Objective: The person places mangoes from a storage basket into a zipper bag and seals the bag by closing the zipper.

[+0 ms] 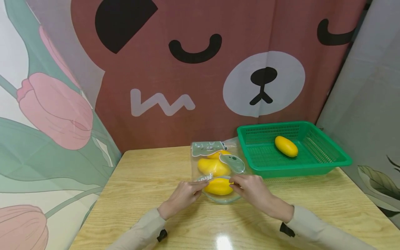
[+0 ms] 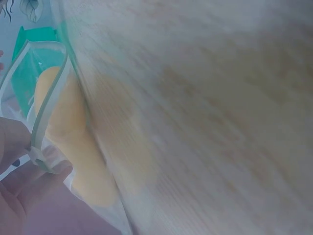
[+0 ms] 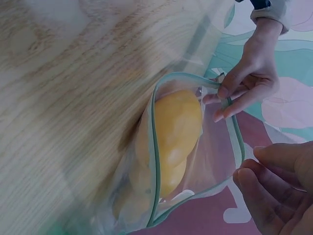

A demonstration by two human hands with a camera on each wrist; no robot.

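Observation:
A clear zip bag [image 1: 223, 200] with green printed patches lies on the table, its mouth facing the person and spread apart. Several yellow mangoes [image 1: 214, 167] are inside, one of them right at the mouth [image 3: 177, 126]. My left hand [image 1: 183, 194] pinches the bag's rim at the left end of the mouth, by the zip slider. At the opposite side, my right hand [image 1: 254, 191] has thumb and fingertips together at the upper rim. In the right wrist view those fingertips [image 3: 245, 172] meet the rim's bend. The left wrist view is hazy.
Behind and to the right of the bag, a green plastic basket [image 1: 293, 171] stands close against it, with one yellow mango [image 1: 286, 146] inside. A wooden table [image 1: 147, 173] carries everything. A printed bear curtain [image 1: 200, 114] hangs along the table's far edge.

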